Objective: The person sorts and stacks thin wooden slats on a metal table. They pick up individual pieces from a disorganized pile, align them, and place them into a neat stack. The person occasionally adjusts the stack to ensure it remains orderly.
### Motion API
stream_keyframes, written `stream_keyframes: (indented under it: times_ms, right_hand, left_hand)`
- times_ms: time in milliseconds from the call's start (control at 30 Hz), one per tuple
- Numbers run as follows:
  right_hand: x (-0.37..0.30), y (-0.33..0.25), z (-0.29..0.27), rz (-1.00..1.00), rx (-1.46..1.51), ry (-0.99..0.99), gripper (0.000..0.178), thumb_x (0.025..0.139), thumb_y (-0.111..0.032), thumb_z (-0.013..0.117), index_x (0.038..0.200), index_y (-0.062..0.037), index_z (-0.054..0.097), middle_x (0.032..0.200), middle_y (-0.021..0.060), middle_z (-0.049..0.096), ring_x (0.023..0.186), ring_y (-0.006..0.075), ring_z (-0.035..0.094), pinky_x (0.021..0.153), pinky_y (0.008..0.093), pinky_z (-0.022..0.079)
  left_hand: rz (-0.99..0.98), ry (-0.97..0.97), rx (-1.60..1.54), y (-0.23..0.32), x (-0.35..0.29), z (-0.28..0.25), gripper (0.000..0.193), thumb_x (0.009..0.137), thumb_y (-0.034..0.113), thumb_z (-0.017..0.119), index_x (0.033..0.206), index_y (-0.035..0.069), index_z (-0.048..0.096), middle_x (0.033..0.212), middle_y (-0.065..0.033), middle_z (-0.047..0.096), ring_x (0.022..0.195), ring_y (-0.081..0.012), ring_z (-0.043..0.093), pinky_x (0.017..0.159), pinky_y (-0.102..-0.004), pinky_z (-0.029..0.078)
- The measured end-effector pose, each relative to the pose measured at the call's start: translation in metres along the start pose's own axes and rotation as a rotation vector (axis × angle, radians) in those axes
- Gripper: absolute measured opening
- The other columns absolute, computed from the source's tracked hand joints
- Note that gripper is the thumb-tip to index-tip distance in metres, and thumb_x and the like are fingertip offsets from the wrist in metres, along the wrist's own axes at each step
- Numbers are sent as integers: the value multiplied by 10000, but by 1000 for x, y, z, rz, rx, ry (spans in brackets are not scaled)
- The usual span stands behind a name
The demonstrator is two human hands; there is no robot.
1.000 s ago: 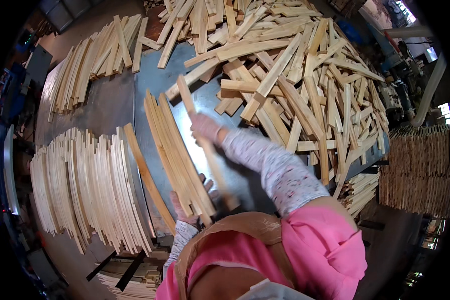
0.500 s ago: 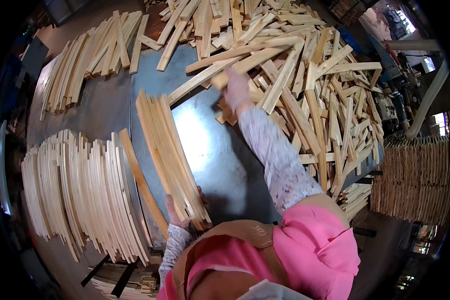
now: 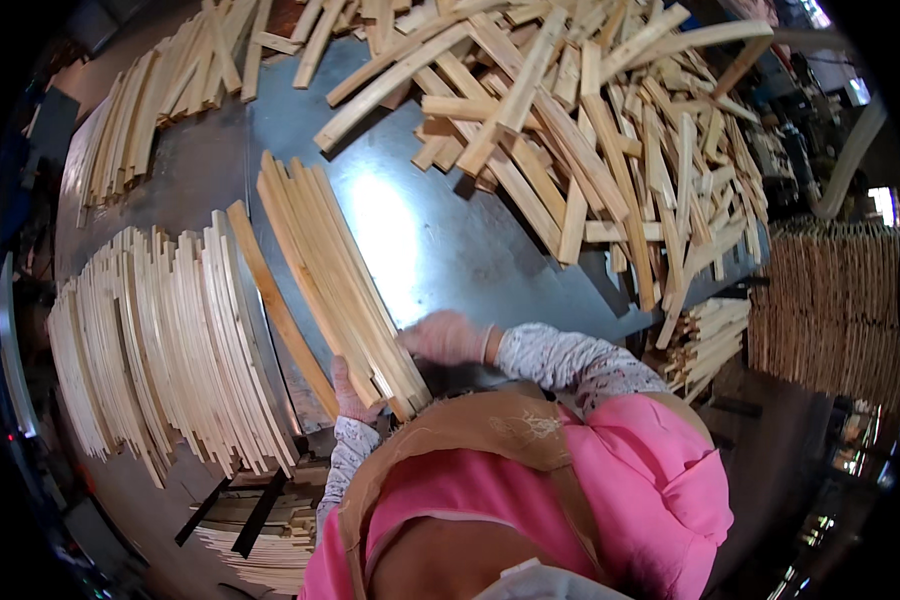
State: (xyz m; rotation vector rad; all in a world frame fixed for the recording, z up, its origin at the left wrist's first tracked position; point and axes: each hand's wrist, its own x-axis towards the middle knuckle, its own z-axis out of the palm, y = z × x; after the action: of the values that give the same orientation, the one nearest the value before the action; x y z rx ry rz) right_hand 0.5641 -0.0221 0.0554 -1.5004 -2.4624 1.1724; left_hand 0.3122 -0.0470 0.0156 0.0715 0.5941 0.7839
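Note:
A bundle of long wooden slats (image 3: 322,270) lies side by side on the metal tabletop in front of me, slanting toward my body. My left hand (image 3: 353,392) is closed round the bundle's near end, with its thumb up along the left side. Against the bundle's right side, near its lower part, is my right hand (image 3: 448,338); its fingers are smeared and partly hidden at the slats' edge, so their grip is unclear. A single slat (image 3: 282,310) lies apart, just left of the bundle.
A jumbled heap of loose slats (image 3: 580,150) covers the far right of the metal table (image 3: 510,290). Upright rows of paler slats (image 3: 165,340) stand at the left, with another row (image 3: 150,110) farther back. A tall stack of wood (image 3: 820,310) is beyond the right edge.
My right hand has come back from a slat on the heap to the right side of the bundle. My left hand still holds the near end. The view has shifted slightly.

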Motion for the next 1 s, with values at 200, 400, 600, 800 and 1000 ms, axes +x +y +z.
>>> stream_keyframes:
  times_ms: [200, 400, 600, 800, 1000]
  right_hand:
    - [-55, 143, -56, 752, -416, 945, 713, 865, -357, 772, 1458, -38, 538, 1402, 220, 622, 1270, 411, 609, 1066, 501, 497]
    - [-35, 186, -100, 937, -432, 788, 938, 804, -410, 867, 1558, -81, 418, 1408, 236, 574, 1325, 423, 565, 1103, 514, 463]
    - [-39, 172, -90, 943, -176, 754, 1035, 831, -620, 802, 1593, -53, 390, 1331, 251, 672, 1218, 429, 666, 1040, 498, 533]
    - [-85, 157, -125, 777, 102, 672, 668, 909, -569, 697, 1257, 1, 700, 1222, 273, 742, 1206, 428, 686, 1035, 487, 511]
    - [-145, 89, -53, 514, 306, 414, 639, 947, -401, 713, 1482, -64, 620, 1088, 209, 793, 1014, 316, 776, 923, 405, 592]
  left_hand:
    - [-7, 189, 269, 12, -1, -30, 892, 930, 573, 758, 1533, -8, 451, 1371, -228, 643, 1090, -371, 733, 940, -511, 640]
    - [100, 722, 1545, -8, -7, 44, 1124, 835, 448, 845, 1712, 123, 222, 1545, -242, 495, 1371, -394, 556, 1132, -463, 497]
    - [-34, 1005, 2024, -36, -5, 60, 1229, 737, 509, 888, 1719, 137, 249, 1653, -280, 346, 1507, -417, 418, 1213, -455, 415]
    - [37, 841, 1764, -22, -8, 51, 1216, 740, 453, 893, 1703, 77, 253, 1608, -262, 397, 1465, -389, 461, 1202, -460, 429]
    - [82, -37, 38, -12, -53, -11, 1152, 774, 670, 861, 1573, -31, 416, 1395, -257, 607, 1322, -378, 595, 991, -539, 581]
